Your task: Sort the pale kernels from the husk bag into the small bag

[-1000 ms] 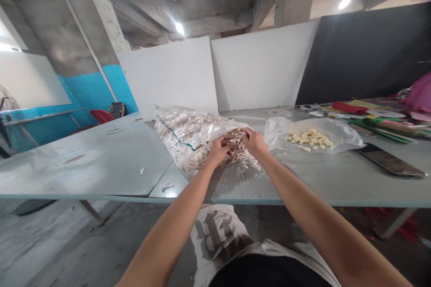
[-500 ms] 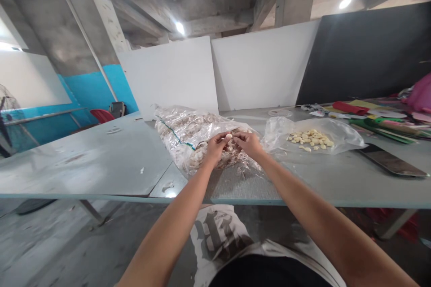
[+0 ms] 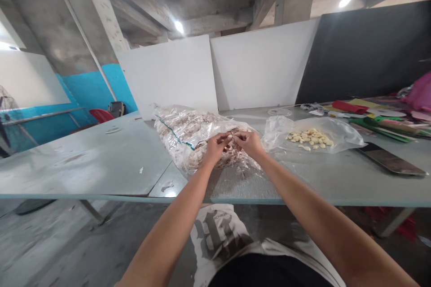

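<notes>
Between my fingertips is a small pale garlic clove (image 3: 230, 137). My left hand (image 3: 216, 147) is closed on it from the left, thumb and fingers pinched. From the right, my right hand (image 3: 248, 142) pinches at the same clove, its fingertips almost meeting the left ones. Both hands are over a clear plastic bag (image 3: 178, 132) full of unpeeled garlic and papery skins, which lies open toward me. To the right, peeled garlic cloves (image 3: 311, 138) are spread on a second clear plastic bag (image 3: 346, 136).
A dark phone (image 3: 390, 159) lies at the right on the grey table (image 3: 111, 161). Beyond it are coloured sheets and a red roll (image 3: 350, 107). White boards (image 3: 171, 76) and a black board (image 3: 363, 54) stand along the back. Skin scraps (image 3: 167, 186) lie near the front edge.
My hands stay in nearly the same place, with the fingertips shifting slightly around the clove. The bags and peeled cloves have not visibly moved.
</notes>
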A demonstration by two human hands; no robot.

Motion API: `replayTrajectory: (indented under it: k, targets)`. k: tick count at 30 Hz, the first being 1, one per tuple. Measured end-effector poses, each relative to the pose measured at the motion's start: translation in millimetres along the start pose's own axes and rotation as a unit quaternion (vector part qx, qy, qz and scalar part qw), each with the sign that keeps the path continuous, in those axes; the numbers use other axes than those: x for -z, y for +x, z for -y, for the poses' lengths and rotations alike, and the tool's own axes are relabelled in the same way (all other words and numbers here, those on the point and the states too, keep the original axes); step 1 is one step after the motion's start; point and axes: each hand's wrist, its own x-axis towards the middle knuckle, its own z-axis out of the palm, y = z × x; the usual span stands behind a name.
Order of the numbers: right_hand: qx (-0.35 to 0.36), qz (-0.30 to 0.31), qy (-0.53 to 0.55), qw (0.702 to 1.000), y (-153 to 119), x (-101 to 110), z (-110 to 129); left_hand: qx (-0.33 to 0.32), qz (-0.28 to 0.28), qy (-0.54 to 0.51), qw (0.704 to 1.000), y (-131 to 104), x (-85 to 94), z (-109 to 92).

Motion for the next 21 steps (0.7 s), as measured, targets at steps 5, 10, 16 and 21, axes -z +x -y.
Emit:
replayTrajectory:
  k: [5,10,16,21]
  targets:
    - [0.01,-0.012,-0.054,0.998,-1.2,-1.6,-0.9,-0.001,-0.004,-0.008,1.0,1.0,-0.2,4.5]
    - [0.039,-0.06,-0.1,0.992,0.4,-6.1,-4.4,-0.014,-0.013,0.016,1.0,1.7,0.4,5.9]
    - [0.033,-0.051,-0.105,0.993,0.6,-5.0,-5.1,-0.067,-0.017,0.077,0.995,-1.0,0.3,2.7]
    - [-0.01,-0.017,-0.056,0.998,-0.7,-2.6,-0.4,-0.071,0.019,0.07,0.995,-4.2,-2.1,1.3]
